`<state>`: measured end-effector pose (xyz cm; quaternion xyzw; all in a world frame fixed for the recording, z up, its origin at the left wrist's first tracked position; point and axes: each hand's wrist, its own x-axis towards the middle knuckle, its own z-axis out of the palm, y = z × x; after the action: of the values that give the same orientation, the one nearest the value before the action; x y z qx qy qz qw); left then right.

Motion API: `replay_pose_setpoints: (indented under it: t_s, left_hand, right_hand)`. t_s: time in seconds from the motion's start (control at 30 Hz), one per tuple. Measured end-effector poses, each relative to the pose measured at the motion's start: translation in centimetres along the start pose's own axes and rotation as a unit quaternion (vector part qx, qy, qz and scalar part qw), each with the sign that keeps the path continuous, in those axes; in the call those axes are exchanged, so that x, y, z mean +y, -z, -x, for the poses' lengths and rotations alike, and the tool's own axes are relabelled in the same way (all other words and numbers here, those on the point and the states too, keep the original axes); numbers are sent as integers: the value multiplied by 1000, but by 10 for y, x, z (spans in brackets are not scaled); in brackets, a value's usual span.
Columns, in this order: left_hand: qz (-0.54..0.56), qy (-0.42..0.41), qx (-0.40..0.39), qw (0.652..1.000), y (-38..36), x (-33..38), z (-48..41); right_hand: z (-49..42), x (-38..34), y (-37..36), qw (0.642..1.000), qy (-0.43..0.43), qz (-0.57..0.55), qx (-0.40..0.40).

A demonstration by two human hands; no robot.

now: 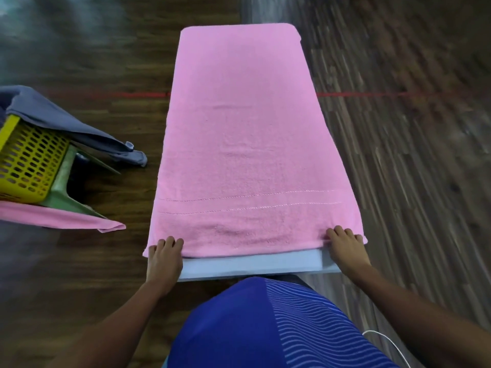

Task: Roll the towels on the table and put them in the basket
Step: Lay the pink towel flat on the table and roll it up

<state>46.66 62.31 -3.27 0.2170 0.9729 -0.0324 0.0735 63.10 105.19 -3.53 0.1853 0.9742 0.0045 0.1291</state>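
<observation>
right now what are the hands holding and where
The pink towel, by its near edge: left hand at the left corner, right hand at the right corner.

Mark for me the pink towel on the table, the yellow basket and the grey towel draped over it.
pink towel on the table (247, 142): head view, middle of its flat top face.
yellow basket (29, 163): head view, perforated side wall.
grey towel (53, 118): head view, fold draped over the basket's rim.
</observation>
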Motion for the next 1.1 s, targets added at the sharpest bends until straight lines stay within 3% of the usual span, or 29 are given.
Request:
replay_pose_setpoints:
  t_s: [0.17, 0.37, 0.57, 0.67, 0.8, 0.9, 1.03, 1.1]
  left_hand:
    - [84, 21, 24, 996, 2, -5, -1]
    - [125, 10, 1, 992, 0, -17, -3]
    - [212, 38, 34, 976, -3, -33, 8]
    - [192, 30, 42, 980, 2, -36, 2]
    - [149, 93, 12, 984, 9, -38, -19]
    - [124, 130, -12, 984, 12, -34, -30]
    - [55, 131, 13, 990, 12, -23, -33]
    - [104, 102, 24, 989, 10, -18, -31]
  right_hand:
    - [0, 13, -2, 992, 36, -95, 80]
    - [-9, 17, -1, 993, 11, -118, 26]
    - [1, 29, -2, 989, 16, -145, 25]
    - [-4, 26, 5, 993, -1, -111, 25]
    - [-26, 12, 18, 993, -43, -111, -17]
    - [-34, 6, 20, 993, -66, -98, 1]
    - [-31, 7, 13, 994, -37, -94, 50]
    - [-27, 3, 9, 991, -12, -132, 30]
